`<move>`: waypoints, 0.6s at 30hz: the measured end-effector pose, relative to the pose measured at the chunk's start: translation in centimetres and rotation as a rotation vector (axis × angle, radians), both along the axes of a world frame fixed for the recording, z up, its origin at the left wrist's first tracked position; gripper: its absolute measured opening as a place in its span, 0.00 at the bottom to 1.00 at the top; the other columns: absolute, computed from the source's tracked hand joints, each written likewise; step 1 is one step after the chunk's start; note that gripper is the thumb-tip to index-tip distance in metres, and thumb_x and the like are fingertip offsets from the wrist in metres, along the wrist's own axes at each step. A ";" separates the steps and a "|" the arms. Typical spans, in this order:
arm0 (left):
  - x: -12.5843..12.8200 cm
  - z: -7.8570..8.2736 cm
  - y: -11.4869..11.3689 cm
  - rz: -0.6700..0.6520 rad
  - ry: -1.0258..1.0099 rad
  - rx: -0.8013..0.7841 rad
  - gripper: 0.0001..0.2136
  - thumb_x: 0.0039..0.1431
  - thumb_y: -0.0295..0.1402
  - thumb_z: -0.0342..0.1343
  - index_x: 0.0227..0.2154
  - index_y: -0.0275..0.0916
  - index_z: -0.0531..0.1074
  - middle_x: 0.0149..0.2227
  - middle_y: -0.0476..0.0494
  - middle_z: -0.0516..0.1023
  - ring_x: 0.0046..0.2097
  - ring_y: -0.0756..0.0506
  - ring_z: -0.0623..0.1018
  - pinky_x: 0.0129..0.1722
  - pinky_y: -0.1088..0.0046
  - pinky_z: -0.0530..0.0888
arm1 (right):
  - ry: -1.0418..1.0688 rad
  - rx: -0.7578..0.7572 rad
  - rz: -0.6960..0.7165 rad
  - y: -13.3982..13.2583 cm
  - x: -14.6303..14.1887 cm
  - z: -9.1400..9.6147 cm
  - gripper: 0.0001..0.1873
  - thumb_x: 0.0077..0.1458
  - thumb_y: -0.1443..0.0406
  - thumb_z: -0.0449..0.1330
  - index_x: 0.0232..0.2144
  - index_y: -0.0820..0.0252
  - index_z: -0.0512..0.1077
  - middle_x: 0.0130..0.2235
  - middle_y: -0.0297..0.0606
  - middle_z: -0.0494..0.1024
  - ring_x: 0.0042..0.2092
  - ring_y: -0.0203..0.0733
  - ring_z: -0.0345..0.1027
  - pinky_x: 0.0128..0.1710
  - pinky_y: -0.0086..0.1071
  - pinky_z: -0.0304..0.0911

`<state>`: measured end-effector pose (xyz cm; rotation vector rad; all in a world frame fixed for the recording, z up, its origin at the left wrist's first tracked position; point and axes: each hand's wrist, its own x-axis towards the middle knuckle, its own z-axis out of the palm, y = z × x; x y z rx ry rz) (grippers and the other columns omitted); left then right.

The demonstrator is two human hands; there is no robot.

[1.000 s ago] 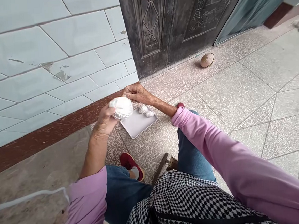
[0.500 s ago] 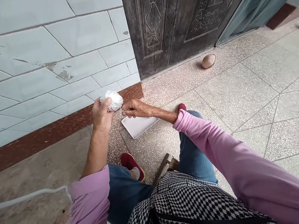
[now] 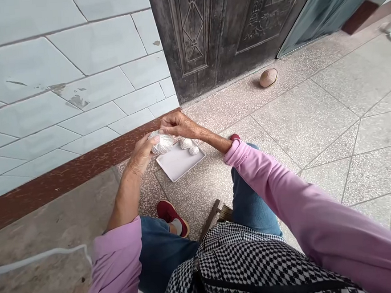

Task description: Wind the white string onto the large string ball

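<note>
My left hand point(image 3: 141, 154) holds a white ball of thread point(image 3: 162, 144) just above the near-left corner of a white flat tray point(image 3: 178, 164) on the floor. My right hand point(image 3: 178, 124) is closed in a pinch at the top of the ball, fingers touching it. Two small white wound balls point(image 3: 189, 146) lie on the far end of the tray, right beside my right hand.
A tiled wall with a red-brown base strip point(image 3: 66, 173) runs on the left. A dark metal door point(image 3: 220, 28) stands ahead, with a brown ball point(image 3: 269, 77) at its foot. My red shoe point(image 3: 170, 214) and a wooden stool edge point(image 3: 216, 212) are below. A white cable point(image 3: 39, 258) crosses the floor at left.
My left hand swung the thread ball out to the left and brought it back to the tray. My right hand dropped low over the tray, then rose to pinch the ball's top again.
</note>
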<state>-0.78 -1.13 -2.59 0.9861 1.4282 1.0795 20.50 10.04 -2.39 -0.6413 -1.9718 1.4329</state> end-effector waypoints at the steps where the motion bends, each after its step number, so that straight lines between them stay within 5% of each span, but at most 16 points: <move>1: 0.2 0.3 -0.2 -0.018 -0.005 0.002 0.40 0.49 0.66 0.83 0.54 0.40 0.88 0.53 0.32 0.90 0.55 0.28 0.88 0.44 0.61 0.86 | -0.005 0.008 -0.006 0.0 0.0 0.0 0.31 0.85 0.62 0.78 0.30 0.57 0.67 0.29 0.27 0.64 0.34 0.34 0.57 0.35 0.29 0.54; 5: -0.1 0.4 -0.5 -0.069 -0.013 0.006 0.47 0.50 0.73 0.85 0.59 0.40 0.87 0.53 0.31 0.90 0.56 0.27 0.90 0.47 0.57 0.90 | 0.024 0.024 -0.006 0.1 -0.2 -0.7 0.31 0.84 0.64 0.77 0.30 0.57 0.66 0.30 0.26 0.63 0.35 0.34 0.55 0.36 0.31 0.52; 11: 0.0 -0.7 -0.4 -0.007 -0.165 0.011 0.36 0.41 0.57 0.91 0.47 0.40 0.88 0.43 0.37 0.90 0.42 0.36 0.90 0.36 0.69 0.86 | 0.026 -0.049 0.064 1.0 -0.4 -1.7 0.27 0.84 0.65 0.77 0.32 0.58 0.70 0.29 0.25 0.65 0.34 0.33 0.55 0.35 0.30 0.52; 15: 0.3 -0.7 -0.3 0.033 -0.352 0.098 0.36 0.47 0.62 0.87 0.49 0.42 0.86 0.45 0.33 0.90 0.49 0.29 0.92 0.37 0.64 0.88 | 0.115 -0.144 0.047 1.8 -0.9 -2.6 0.31 0.88 0.55 0.76 0.34 0.55 0.66 0.28 0.25 0.68 0.30 0.32 0.55 0.32 0.28 0.53; 18: 0.2 -0.2 -0.2 0.120 -0.416 0.192 0.40 0.51 0.67 0.85 0.54 0.42 0.84 0.52 0.29 0.90 0.56 0.26 0.91 0.41 0.61 0.89 | 0.114 -0.148 0.009 1.6 -1.6 -3.2 0.24 0.90 0.62 0.71 0.37 0.58 0.71 0.27 0.25 0.71 0.27 0.31 0.57 0.30 0.26 0.54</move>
